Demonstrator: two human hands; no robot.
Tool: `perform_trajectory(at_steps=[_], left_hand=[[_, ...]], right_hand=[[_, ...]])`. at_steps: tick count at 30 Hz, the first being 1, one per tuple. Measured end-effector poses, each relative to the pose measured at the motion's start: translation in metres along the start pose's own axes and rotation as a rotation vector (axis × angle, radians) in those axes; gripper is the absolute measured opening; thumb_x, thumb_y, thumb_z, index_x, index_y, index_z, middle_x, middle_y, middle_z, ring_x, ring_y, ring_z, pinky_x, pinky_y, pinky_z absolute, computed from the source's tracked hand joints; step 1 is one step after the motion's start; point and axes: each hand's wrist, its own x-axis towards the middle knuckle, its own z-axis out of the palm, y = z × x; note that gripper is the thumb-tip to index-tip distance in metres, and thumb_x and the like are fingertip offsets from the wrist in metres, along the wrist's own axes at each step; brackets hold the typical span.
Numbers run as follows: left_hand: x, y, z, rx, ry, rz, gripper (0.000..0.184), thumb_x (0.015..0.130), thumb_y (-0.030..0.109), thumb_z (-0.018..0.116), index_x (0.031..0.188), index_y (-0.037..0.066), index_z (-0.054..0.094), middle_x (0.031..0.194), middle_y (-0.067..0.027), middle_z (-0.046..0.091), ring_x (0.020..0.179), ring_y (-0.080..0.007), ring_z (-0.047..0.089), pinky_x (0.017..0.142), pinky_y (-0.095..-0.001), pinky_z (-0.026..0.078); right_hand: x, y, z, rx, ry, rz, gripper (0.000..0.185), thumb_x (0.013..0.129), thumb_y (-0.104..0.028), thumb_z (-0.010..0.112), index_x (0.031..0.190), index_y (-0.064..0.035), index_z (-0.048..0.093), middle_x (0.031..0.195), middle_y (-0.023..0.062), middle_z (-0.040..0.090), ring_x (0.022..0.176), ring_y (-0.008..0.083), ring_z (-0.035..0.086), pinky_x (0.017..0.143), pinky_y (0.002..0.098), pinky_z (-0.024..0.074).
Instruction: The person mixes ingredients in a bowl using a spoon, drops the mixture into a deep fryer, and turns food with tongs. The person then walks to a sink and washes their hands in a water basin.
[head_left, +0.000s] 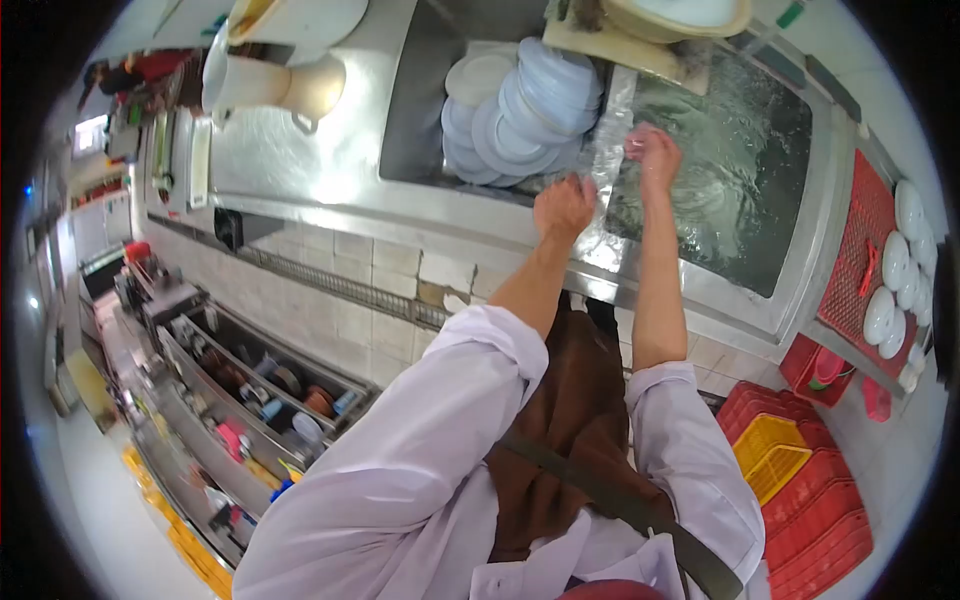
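Note:
My left hand [565, 206] is closed, its fingers curled, above the near end of the shiny metal divider [610, 150] between two sink basins. It is close to a pile of white plates [510, 140] in the left basin. My right hand [655, 155] is closed too, raised over the left side of the water-filled basin [740, 180]. I cannot make out what, if anything, is between the fingers of either hand. The water looks rippled, with foam or light streaks on its surface.
A cream tub [680, 15] stands on a board [630, 50] across the back of the basins. White containers [315, 85] stand on the left counter. White bowls [880, 315] sit on a red rack [850, 260] at right; red crates [820, 530] are stacked below.

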Motion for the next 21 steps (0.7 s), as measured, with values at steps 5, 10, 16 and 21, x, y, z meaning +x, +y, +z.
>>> perform_trajectory(at_steps=[5, 10, 16, 21], left_hand=[[0.002, 0.004, -0.002, 0.029, -0.024, -0.007, 0.047, 0.099, 0.043, 0.039, 0.091, 0.006, 0.067, 0.088, -0.0231, 0.070, 0.086, -0.0421, 0.068, 0.077, -0.0524, 0.053], [0.001, 0.005, -0.002, 0.011, -0.034, -0.019, 0.047, 0.099, 0.043, 0.040, 0.088, 0.006, 0.067, 0.087, -0.0223, 0.070, 0.085, -0.0412, 0.069, 0.076, -0.0496, 0.054], [0.001, 0.004, 0.001, 0.045, -0.011, -0.022, 0.048, 0.099, 0.044, 0.039, 0.088, 0.006, 0.066, 0.087, -0.0214, 0.071, 0.085, -0.0406, 0.069, 0.075, -0.0498, 0.055], [0.003, 0.004, -0.001, 0.003, -0.079, -0.061, 0.048, 0.097, 0.047, 0.041, 0.097, 0.006, 0.065, 0.090, -0.0228, 0.070, 0.089, -0.0419, 0.068, 0.080, -0.0533, 0.052]], right_hand=[[0.008, -0.024, -0.027, -0.145, -0.030, -0.111, 0.018, 0.094, -0.015, 0.059, 0.098, -0.0007, 0.070, 0.078, 0.0081, 0.069, 0.062, 0.0129, 0.062, 0.055, 0.0259, 0.0491], [0.027, -0.038, -0.155, -0.290, 0.174, -0.198, 0.016, 0.093, -0.011, 0.063, 0.102, 0.0002, 0.069, 0.082, 0.0087, 0.070, 0.065, 0.0111, 0.062, 0.056, 0.0251, 0.0499], [0.007, -0.046, -0.280, -0.745, 0.499, -0.291, 0.025, 0.091, -0.018, 0.067, 0.103, 0.0036, 0.071, 0.089, 0.0082, 0.072, 0.080, 0.0162, 0.066, 0.075, 0.0287, 0.0513], [0.015, -0.016, -0.356, -0.834, 0.622, -0.243, 0.025, 0.090, -0.019, 0.066, 0.101, 0.0027, 0.073, 0.092, 0.0097, 0.073, 0.083, 0.0155, 0.066, 0.079, 0.0292, 0.0511]])
